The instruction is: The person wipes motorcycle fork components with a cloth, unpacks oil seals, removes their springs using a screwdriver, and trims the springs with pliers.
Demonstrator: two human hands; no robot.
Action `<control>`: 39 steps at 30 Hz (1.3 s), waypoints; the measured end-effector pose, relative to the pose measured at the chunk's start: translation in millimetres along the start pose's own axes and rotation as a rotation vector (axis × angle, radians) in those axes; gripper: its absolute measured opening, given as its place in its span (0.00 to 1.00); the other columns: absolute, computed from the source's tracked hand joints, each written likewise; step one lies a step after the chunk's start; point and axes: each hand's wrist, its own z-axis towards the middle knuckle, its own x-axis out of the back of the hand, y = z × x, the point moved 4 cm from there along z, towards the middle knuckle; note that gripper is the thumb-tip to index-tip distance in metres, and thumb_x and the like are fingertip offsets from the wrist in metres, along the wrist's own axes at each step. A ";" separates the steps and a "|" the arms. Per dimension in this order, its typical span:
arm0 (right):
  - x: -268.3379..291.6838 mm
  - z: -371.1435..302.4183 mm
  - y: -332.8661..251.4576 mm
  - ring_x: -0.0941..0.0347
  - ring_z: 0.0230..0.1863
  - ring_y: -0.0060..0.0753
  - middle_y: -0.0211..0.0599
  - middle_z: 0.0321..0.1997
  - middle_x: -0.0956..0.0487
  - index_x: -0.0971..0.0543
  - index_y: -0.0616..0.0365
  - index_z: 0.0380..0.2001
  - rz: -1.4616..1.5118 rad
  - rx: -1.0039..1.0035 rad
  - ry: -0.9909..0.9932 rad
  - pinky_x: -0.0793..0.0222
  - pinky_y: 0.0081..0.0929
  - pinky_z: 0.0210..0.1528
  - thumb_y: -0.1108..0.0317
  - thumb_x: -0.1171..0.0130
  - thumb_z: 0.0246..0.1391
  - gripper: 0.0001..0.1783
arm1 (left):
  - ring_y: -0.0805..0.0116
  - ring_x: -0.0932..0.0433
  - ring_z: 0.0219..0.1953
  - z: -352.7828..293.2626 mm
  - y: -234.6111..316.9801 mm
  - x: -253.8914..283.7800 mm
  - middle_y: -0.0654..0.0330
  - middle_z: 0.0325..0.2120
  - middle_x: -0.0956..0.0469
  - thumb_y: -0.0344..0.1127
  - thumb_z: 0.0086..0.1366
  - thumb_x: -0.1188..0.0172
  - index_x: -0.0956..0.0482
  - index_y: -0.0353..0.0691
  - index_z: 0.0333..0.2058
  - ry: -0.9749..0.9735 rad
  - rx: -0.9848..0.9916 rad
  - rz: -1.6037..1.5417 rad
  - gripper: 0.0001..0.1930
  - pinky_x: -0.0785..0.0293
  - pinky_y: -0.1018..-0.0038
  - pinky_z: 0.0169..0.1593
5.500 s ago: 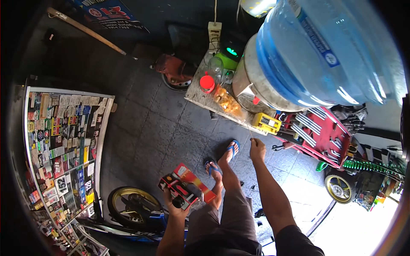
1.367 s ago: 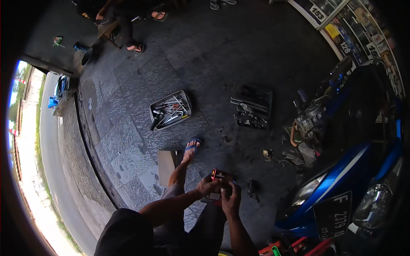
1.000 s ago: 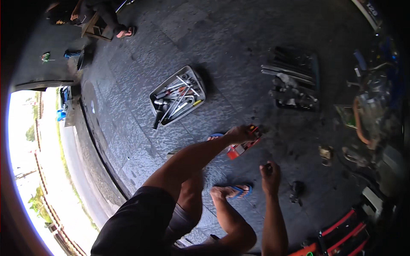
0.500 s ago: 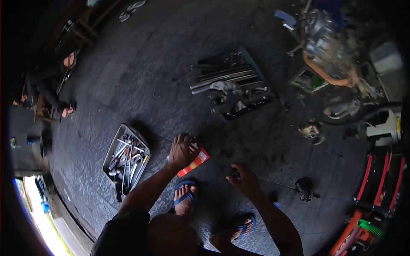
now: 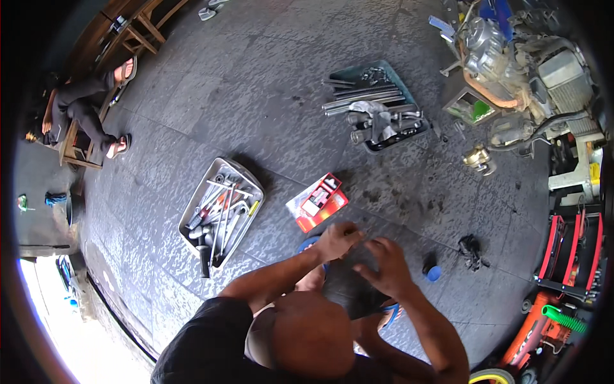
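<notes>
Floor (image 5: 276, 208) shows between red box (image 5: 325, 203) and tray rim (image 5: 245, 225).

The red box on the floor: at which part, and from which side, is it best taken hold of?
Probably grip the red box across its width, at the middle of its two long sides, coming from above and its near side. It lies on the floor, longer than wide, and one long side faces the left hand, just beside it.

Metal engine (image 5: 481, 50) at upper right, brassy part (image 5: 478, 160) near it on dark floor (image 5: 256, 77), green coiled hose (image 5: 564, 319) by orange cylinder (image 5: 526, 329), person (image 5: 80, 102) seated at far left
</notes>
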 end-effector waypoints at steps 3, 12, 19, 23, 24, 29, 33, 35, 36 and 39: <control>28.5 -39.2 26.1 0.26 0.49 0.58 0.53 0.48 0.23 0.24 0.61 0.52 -0.098 -0.141 -0.166 0.30 0.46 0.52 0.50 0.32 0.51 0.31 | 0.48 0.20 0.39 3.3 -15.4 40.2 0.53 0.38 0.22 0.37 0.62 0.39 0.23 0.37 0.41 0.662 -0.462 0.606 0.12 0.24 0.58 0.43; 159.6 -139.0 -36.7 0.22 0.44 0.52 0.50 0.43 0.20 0.24 0.62 0.52 -0.092 -0.586 -0.262 0.25 0.39 0.48 0.58 0.30 0.50 0.29 | 0.53 0.28 0.44 54.1 -35.0 76.7 0.54 0.43 0.27 0.36 0.59 0.41 0.24 0.40 0.48 0.836 -0.677 1.235 0.18 0.32 0.59 0.46; 185.2 -169.6 -73.6 0.19 0.38 0.43 0.48 0.38 0.19 0.24 0.65 0.52 0.125 -0.652 -0.100 0.23 0.36 0.41 0.65 0.26 0.46 0.31 | 0.50 0.30 0.51 52.1 -28.5 77.8 0.52 0.51 0.28 0.36 0.58 0.40 0.26 0.40 0.51 0.901 -0.719 1.156 0.21 0.34 0.57 0.52; 199.7 -160.8 -73.2 0.20 0.37 0.42 0.46 0.39 0.19 0.24 0.65 0.52 0.007 -0.635 -0.018 0.25 0.34 0.40 0.68 0.25 0.43 0.32 | 0.47 0.31 0.53 33.8 -22.0 60.5 0.49 0.53 0.30 0.34 0.56 0.37 0.27 0.40 0.54 0.937 -0.758 1.008 0.25 0.35 0.54 0.54; 201.7 -160.0 -72.6 0.20 0.37 0.42 0.46 0.39 0.19 0.24 0.65 0.52 0.007 -0.646 -0.013 0.25 0.34 0.40 0.68 0.25 0.43 0.32 | 0.47 0.31 0.53 22.8 -20.8 52.3 0.48 0.54 0.30 0.35 0.55 0.37 0.28 0.39 0.54 0.937 -0.782 0.958 0.26 0.35 0.54 0.55; 210.2 -155.1 -70.3 0.21 0.34 0.38 0.44 0.39 0.19 0.24 0.64 0.52 0.058 -0.650 0.045 0.25 0.32 0.38 0.72 0.25 0.41 0.32 | 0.44 0.28 0.48 7.8 -100.3 2.5 0.44 0.39 0.24 0.46 0.62 0.41 0.17 0.47 0.35 0.157 -0.488 0.786 0.11 0.31 0.47 0.45; 213.3 -161.8 -76.3 0.20 0.31 0.36 0.43 0.39 0.19 0.24 0.63 0.52 0.045 -0.647 0.010 0.24 0.29 0.35 0.71 0.26 0.42 0.31 | 0.29 0.29 0.48 -32.8 -102.0 -45.4 0.38 0.39 0.22 0.60 0.63 0.47 0.15 0.50 0.31 0.412 -0.563 1.356 0.21 0.36 0.34 0.47; 211.3 -158.0 -78.7 0.20 0.30 0.36 0.43 0.39 0.19 0.24 0.63 0.52 0.055 -0.646 -0.034 0.24 0.29 0.35 0.72 0.26 0.42 0.31 | 0.28 0.30 0.48 -19.3 -114.3 -36.4 0.37 0.40 0.23 0.59 0.63 0.47 0.15 0.50 0.31 0.360 -0.458 1.224 0.21 0.36 0.35 0.48; 209.7 -156.6 -79.5 0.20 0.30 0.36 0.42 0.39 0.19 0.24 0.62 0.52 0.059 -0.636 -0.089 0.24 0.30 0.35 0.72 0.26 0.43 0.30 | 0.26 0.31 0.48 -14.2 -115.1 -35.4 0.35 0.40 0.23 0.59 0.63 0.47 0.15 0.50 0.31 0.317 -0.346 1.082 0.21 0.35 0.37 0.49; 206.4 -162.1 -79.0 0.21 0.29 0.34 0.41 0.38 0.19 0.23 0.62 0.52 0.075 -0.645 -0.143 0.25 0.29 0.34 0.73 0.28 0.44 0.29 | 0.27 0.31 0.49 -12.3 -108.9 -41.2 0.35 0.41 0.24 0.59 0.62 0.46 0.15 0.51 0.32 0.346 -0.337 1.158 0.20 0.36 0.38 0.51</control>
